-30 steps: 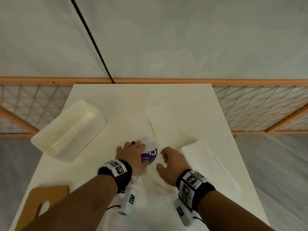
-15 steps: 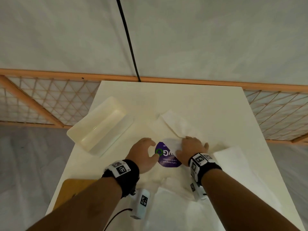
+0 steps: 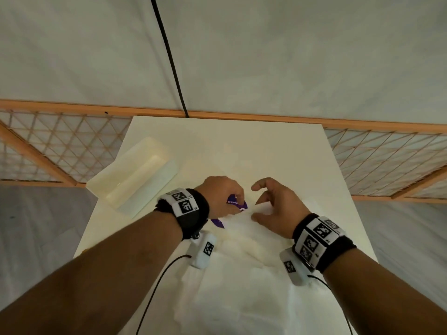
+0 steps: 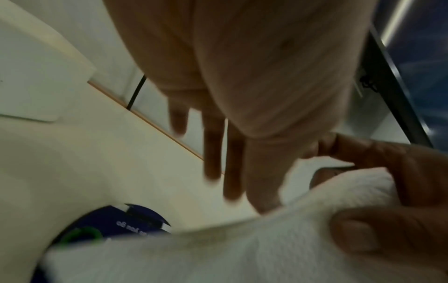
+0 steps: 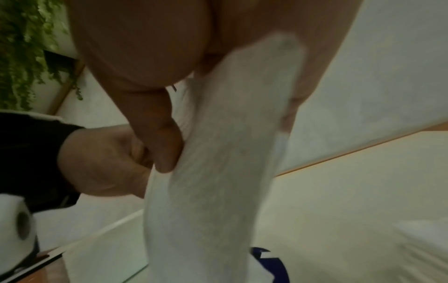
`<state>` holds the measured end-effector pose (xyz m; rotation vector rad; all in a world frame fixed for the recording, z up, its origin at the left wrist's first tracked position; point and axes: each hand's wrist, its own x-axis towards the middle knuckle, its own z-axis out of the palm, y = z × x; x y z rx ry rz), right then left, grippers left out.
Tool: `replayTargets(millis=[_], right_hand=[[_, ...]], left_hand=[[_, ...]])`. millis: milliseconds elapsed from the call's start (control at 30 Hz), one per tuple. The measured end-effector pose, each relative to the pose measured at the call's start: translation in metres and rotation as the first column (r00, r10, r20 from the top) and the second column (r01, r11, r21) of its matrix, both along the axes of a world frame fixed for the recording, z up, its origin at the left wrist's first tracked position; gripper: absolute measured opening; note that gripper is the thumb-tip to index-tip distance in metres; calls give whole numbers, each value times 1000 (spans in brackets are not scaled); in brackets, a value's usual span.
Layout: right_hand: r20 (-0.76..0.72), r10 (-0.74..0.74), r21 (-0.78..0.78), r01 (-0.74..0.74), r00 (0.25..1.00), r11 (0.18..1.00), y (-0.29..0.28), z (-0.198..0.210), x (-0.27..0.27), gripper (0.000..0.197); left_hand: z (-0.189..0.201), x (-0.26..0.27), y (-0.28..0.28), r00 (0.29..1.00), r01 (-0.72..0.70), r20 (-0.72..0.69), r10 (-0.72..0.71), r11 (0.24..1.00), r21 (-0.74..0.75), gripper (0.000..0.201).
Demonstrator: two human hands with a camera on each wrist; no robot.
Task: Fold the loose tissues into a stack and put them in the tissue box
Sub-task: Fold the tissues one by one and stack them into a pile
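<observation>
A white tissue hangs lifted, pinched between the thumb and fingers of my right hand. My left hand has curled fingers beside that thumb, at the same tissue's edge, just over a purple tissue pack. Part of the pack shows under the tissue in the left wrist view. More loose white tissues lie crumpled on the table near me. The open cream tissue box stands at the left, a hand's breadth from my left hand.
The cream table ends at a wall with a wooden rail and lattice panels on both sides. A black cable runs down the wall. Wrist-camera cables trail over the near tissues.
Both hands came up off the purple pack. My right hand now holds a tissue raised above it, and my left hand has closed in next to it.
</observation>
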<state>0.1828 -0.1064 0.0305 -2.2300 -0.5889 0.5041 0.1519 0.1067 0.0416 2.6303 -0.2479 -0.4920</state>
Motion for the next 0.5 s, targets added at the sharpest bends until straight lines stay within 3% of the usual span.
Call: replayTargets(millis=[67,133,167,267,367,400,433,500], right_hand=[[-3,-29,29,30,1000,999,-10,10,-3,51],[-5,-71,63,71,997,995,-22,17,-5,42],[-4,-85,62,85,996,994,-27,19,-6,36],[-35,-153,102,156,988,983,-38,24,-11,21],[-92,-228,185,241,969,953,-44,32,-14,19],[-126,-264,211,286,956,935,-46,31,-14,27],[-193,-301,227,340,934,912,-48,29,-15,46],[-442,-332,245,468,834,849,-49,18,-22,97]], left_hand=[[1,-9,-8,984,-129,-157,89,954,-269,26],[3,-18,-14,939,-289,-316,138,815,-502,42],[5,-23,-17,931,-305,-343,124,781,-545,42],[5,-30,-23,960,-183,-273,66,884,-430,18],[4,-38,-26,965,-185,-249,80,881,-436,16],[3,-41,-28,955,-247,-271,122,833,-496,16],[1,-46,-29,929,-349,-321,186,734,-582,13],[-3,-55,-35,815,-579,-502,288,402,-709,8]])
